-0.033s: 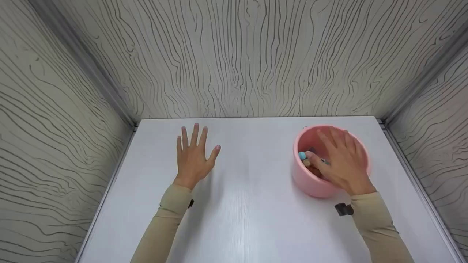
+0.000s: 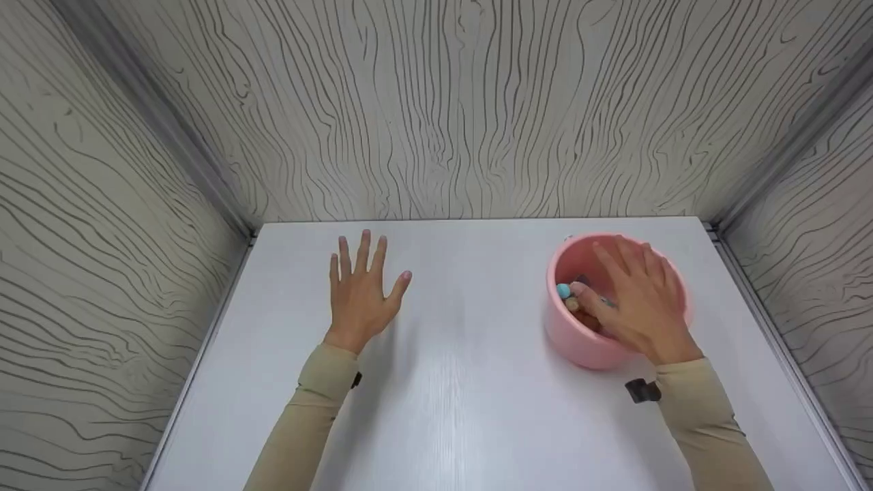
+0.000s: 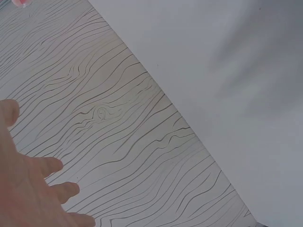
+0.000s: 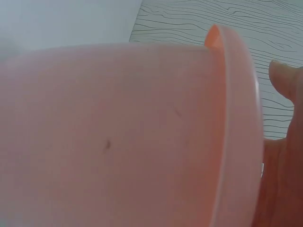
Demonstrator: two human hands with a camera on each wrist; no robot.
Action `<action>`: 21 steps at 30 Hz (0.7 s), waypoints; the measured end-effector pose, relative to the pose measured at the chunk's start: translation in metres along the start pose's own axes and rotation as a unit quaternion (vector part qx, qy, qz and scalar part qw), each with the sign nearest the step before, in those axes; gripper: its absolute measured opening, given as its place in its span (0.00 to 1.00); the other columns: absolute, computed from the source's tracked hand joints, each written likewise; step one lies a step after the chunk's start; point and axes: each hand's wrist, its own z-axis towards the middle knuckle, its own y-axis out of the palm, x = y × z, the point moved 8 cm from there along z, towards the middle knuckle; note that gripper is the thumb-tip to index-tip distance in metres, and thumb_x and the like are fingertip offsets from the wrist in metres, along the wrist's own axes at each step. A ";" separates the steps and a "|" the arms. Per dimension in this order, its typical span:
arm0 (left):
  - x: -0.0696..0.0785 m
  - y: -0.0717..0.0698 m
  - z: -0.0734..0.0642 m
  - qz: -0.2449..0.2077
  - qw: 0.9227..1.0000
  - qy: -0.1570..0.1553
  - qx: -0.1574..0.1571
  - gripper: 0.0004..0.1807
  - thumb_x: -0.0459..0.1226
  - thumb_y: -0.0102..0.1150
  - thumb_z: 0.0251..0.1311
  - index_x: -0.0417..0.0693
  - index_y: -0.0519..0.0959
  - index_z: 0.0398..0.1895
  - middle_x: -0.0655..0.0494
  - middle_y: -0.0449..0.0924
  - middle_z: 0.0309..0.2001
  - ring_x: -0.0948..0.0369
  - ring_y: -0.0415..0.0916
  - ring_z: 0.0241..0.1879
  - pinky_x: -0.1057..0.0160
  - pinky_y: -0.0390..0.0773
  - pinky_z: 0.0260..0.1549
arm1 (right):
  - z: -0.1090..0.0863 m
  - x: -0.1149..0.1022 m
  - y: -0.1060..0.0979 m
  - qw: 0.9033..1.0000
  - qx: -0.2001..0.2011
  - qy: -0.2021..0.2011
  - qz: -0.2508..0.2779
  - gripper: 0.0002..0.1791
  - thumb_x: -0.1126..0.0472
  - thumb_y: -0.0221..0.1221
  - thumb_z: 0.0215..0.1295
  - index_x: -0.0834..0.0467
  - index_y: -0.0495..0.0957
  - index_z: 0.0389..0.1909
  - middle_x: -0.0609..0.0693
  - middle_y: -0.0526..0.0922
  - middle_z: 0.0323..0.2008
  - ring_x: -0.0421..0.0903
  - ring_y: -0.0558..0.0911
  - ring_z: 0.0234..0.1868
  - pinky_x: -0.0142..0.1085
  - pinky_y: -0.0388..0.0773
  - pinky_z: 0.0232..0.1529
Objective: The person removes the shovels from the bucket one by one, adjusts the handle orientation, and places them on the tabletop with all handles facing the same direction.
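A pink bucket stands upright on the right part of the white table. Over its mouth is my right hand, fingers spread and nothing held; the hand hides much of the inside. Near its thumb, a small turquoise round-ended thing and a tan round-ended piece show inside, with darker brown items beside them. In the right wrist view the bucket's wall fills most of the picture, the thumb beyond its rim. My left hand is spread above the table's left part, holding nothing.
The white table is bordered by a back wall and side walls with a wood-grain pattern. Metal rails run along the corners and table sides. A dark wrist device sits at my right sleeve.
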 end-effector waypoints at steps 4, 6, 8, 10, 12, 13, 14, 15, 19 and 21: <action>0.005 -0.003 0.005 -0.002 1.000 0.002 0.007 0.45 0.66 0.46 0.76 0.49 0.60 0.85 0.41 0.50 0.86 0.32 0.36 0.85 0.30 0.43 0.80 | 0.004 0.006 -0.006 1.000 0.010 -0.004 0.009 0.44 0.33 0.51 0.78 0.55 0.58 0.84 0.66 0.52 0.84 0.77 0.46 0.82 0.74 0.38 0.78; 0.009 -0.005 0.008 -0.005 1.000 0.003 0.012 0.44 0.65 0.47 0.76 0.49 0.61 0.84 0.41 0.51 0.85 0.32 0.37 0.85 0.30 0.44 0.80 | 0.006 0.012 -0.011 1.000 0.023 -0.011 0.018 0.40 0.37 0.52 0.80 0.56 0.60 0.83 0.67 0.56 0.83 0.77 0.50 0.81 0.75 0.43 0.77; 0.013 -0.005 0.009 -0.011 1.000 0.004 0.010 0.44 0.65 0.47 0.76 0.49 0.61 0.84 0.40 0.53 0.85 0.32 0.38 0.84 0.30 0.44 0.79 | 0.005 0.019 -0.017 0.999 0.038 -0.019 0.022 0.36 0.43 0.53 0.81 0.57 0.62 0.82 0.68 0.59 0.81 0.78 0.54 0.80 0.75 0.47 0.76; 0.018 -0.004 0.010 -0.014 1.000 0.006 0.007 0.43 0.65 0.47 0.76 0.49 0.62 0.84 0.40 0.55 0.84 0.31 0.40 0.84 0.30 0.44 0.79 | 0.003 0.027 -0.021 0.998 0.053 -0.026 0.020 0.34 0.48 0.55 0.82 0.58 0.63 0.81 0.70 0.61 0.79 0.79 0.57 0.78 0.76 0.50 0.74; 0.026 -0.003 0.012 -0.020 1.000 0.011 0.007 0.42 0.64 0.47 0.76 0.48 0.63 0.83 0.39 0.57 0.83 0.29 0.43 0.83 0.29 0.46 0.79 | 0.002 0.037 -0.025 0.997 0.065 -0.027 0.018 0.32 0.53 0.55 0.81 0.60 0.64 0.80 0.71 0.62 0.78 0.79 0.59 0.77 0.77 0.52 0.72; 0.030 -0.002 0.013 -0.023 1.000 0.014 0.006 0.42 0.64 0.47 0.77 0.48 0.64 0.83 0.39 0.59 0.83 0.29 0.45 0.82 0.28 0.47 0.78 | 0.002 0.043 -0.027 0.997 0.071 -0.026 0.017 0.32 0.54 0.56 0.81 0.61 0.64 0.79 0.72 0.62 0.78 0.79 0.60 0.76 0.78 0.54 0.71; 0.034 -0.001 0.014 -0.027 0.999 0.018 0.007 0.42 0.63 0.47 0.77 0.47 0.64 0.82 0.38 0.60 0.82 0.28 0.47 0.82 0.28 0.48 0.78 | 0.001 0.049 -0.028 0.997 0.073 -0.023 0.021 0.32 0.55 0.56 0.81 0.61 0.64 0.79 0.72 0.62 0.78 0.80 0.61 0.75 0.79 0.55 0.69; 0.039 0.000 0.015 -0.032 0.999 0.022 0.008 0.41 0.63 0.48 0.77 0.47 0.65 0.82 0.38 0.61 0.81 0.28 0.48 0.81 0.28 0.50 0.77 | 0.002 0.055 -0.028 0.997 0.072 -0.019 0.034 0.32 0.57 0.55 0.81 0.62 0.64 0.79 0.73 0.62 0.77 0.80 0.62 0.75 0.79 0.56 0.69; 0.060 0.010 0.018 -0.045 0.998 0.039 0.006 0.40 0.61 0.48 0.78 0.44 0.67 0.80 0.38 0.64 0.79 0.30 0.56 0.79 0.29 0.55 0.76 | 0.005 0.080 -0.024 0.991 0.053 0.000 0.123 0.33 0.64 0.51 0.81 0.67 0.57 0.81 0.76 0.61 0.77 0.81 0.62 0.74 0.78 0.56 0.69; 0.070 0.017 0.017 -0.046 0.998 0.046 0.001 0.39 0.60 0.48 0.78 0.44 0.67 0.79 0.39 0.66 0.78 0.32 0.59 0.78 0.30 0.58 0.75 | 0.007 0.091 -0.019 0.985 0.039 0.017 0.169 0.33 0.67 0.48 0.81 0.69 0.53 0.82 0.77 0.61 0.77 0.81 0.61 0.75 0.76 0.56 0.71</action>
